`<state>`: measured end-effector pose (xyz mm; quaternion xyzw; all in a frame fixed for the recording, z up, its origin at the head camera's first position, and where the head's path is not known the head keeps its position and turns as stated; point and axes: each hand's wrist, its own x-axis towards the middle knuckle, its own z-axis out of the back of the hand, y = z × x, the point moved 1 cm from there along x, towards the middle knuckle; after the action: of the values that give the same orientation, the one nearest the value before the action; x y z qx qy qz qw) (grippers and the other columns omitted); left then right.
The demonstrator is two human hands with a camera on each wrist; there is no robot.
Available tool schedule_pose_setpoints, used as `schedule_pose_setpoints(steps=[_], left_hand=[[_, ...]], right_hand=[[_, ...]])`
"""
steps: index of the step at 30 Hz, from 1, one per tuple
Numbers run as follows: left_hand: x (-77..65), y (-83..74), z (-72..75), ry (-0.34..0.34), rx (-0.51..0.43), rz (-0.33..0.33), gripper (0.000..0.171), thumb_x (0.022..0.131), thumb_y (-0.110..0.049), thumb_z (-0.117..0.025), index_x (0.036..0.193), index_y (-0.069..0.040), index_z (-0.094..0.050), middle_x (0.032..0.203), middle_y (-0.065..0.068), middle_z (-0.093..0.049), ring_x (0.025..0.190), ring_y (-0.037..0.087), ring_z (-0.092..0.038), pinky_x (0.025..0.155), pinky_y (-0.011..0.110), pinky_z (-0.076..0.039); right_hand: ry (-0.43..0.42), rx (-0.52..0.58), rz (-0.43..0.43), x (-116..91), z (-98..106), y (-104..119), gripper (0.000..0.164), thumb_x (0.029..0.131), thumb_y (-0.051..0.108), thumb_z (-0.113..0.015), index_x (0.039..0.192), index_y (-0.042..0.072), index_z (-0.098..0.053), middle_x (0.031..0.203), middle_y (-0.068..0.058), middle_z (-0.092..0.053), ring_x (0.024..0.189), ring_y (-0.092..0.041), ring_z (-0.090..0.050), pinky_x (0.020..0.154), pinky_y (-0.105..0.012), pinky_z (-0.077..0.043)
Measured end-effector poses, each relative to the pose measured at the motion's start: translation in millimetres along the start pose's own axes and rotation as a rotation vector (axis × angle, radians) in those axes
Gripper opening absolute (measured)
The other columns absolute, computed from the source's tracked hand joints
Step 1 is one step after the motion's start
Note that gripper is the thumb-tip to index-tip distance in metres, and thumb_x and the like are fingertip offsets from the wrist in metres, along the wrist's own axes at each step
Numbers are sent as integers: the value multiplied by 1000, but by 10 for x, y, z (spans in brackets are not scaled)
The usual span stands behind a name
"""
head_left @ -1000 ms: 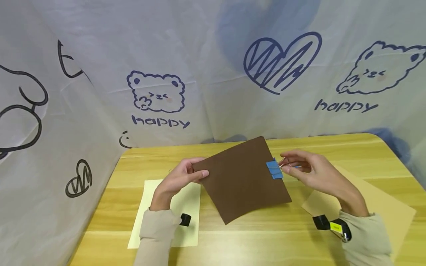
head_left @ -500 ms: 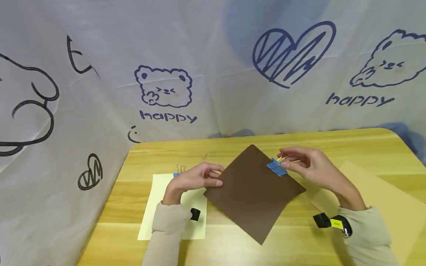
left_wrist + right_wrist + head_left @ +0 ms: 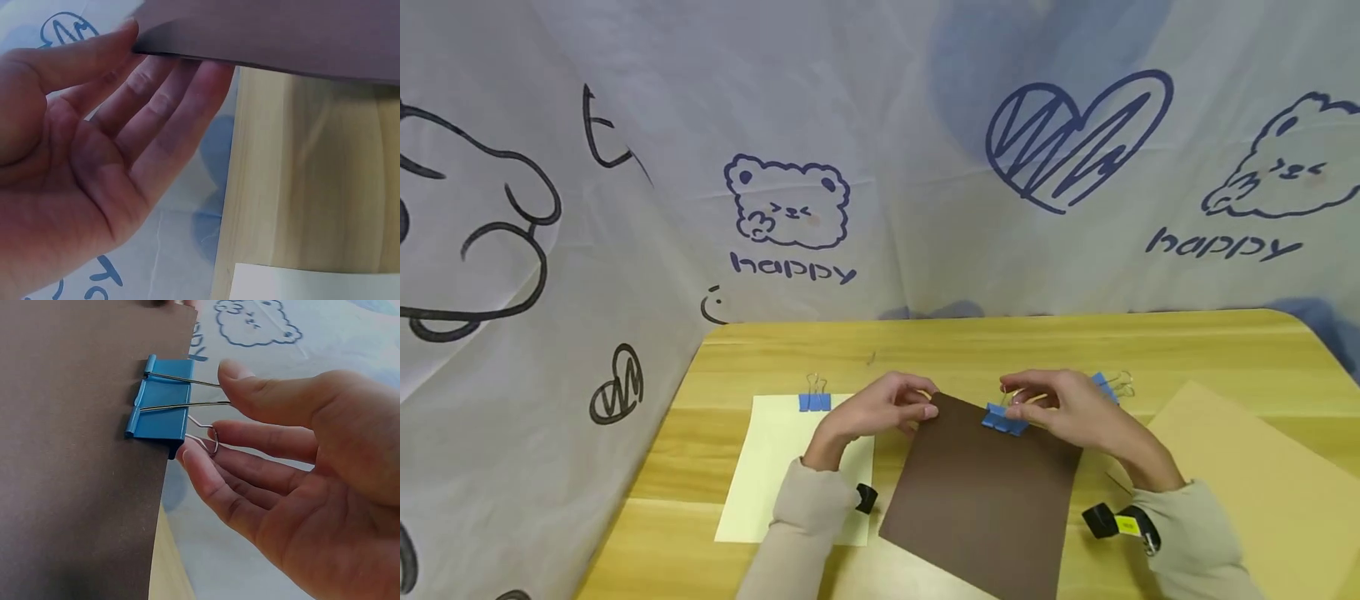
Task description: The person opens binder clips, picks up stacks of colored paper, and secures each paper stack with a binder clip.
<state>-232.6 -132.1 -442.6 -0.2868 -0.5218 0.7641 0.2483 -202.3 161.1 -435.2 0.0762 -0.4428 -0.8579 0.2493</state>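
A dark brown sheet of paper (image 3: pixel 985 492) is held tilted above the table, its top edge away from me. My left hand (image 3: pixel 891 407) pinches its upper left corner between thumb and fingers, as the left wrist view also shows with the hand (image 3: pixel 119 125) below the edge. On the top edge sits a blue binder clip (image 3: pixel 164 399), clamped over the paper. My right hand (image 3: pixel 1060 408) holds this clip by its wire handles; in the right wrist view the thumb (image 3: pixel 256 390) lies at one handle and the fingers are behind the other.
Left on the wooden table (image 3: pixel 737 350) lies a pale yellow sheet (image 3: pixel 775 475) with a blue binder clip (image 3: pixel 815 402) at its top edge. A tan sheet (image 3: pixel 1247 475) lies at the right, near another blue binder clip (image 3: pixel 1105 387). A printed cloth (image 3: pixel 910 208) hangs behind.
The brown sheet has turned clockwise, bringing its clipped edge from the right side to the top, and has come lower. Both hands stay on it; the left moved right.
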Motion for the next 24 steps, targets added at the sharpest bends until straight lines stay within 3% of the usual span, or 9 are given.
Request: schedule_pose_setpoints(steps=[3, 11, 17, 24], left_hand=[[23, 10, -35, -21, 44, 0, 18, 102, -4, -62, 117, 1, -70, 99, 11, -74, 84, 16, -67, 76, 47, -60], [55, 62, -84, -91, 193, 31, 14, 99, 0, -65, 108, -1, -76, 87, 12, -75, 72, 20, -66, 65, 36, -58], [77, 105, -86, -92, 282, 28, 11, 98, -1, -67, 103, -1, -77, 79, 15, -73, 58, 18, -56, 56, 25, -47], [93, 169, -65, -121, 452, 18, 8, 95, 0, -70, 94, -5, -76, 84, 2, -71, 71, 12, -59, 64, 27, -49]], right_hand=[[30, -5, -5, 13, -68, -28, 43, 99, 19, -71, 135, -3, -63, 126, -20, -68, 102, -24, -70, 86, -37, -58], [88, 5, 5, 118, -216, -103, 45, 101, 21, -68, 137, -6, -60, 128, -23, -66, 108, -30, -68, 89, -42, -57], [132, -30, -2, 194, -292, -169, 45, 102, 22, -67, 136, -6, -61, 128, -20, -67, 107, -29, -68, 88, -42, -56], [177, -83, 43, 369, -355, -135, 41, 102, 20, -66, 131, -9, -63, 123, -19, -70, 103, -26, -69, 86, -40, -57]])
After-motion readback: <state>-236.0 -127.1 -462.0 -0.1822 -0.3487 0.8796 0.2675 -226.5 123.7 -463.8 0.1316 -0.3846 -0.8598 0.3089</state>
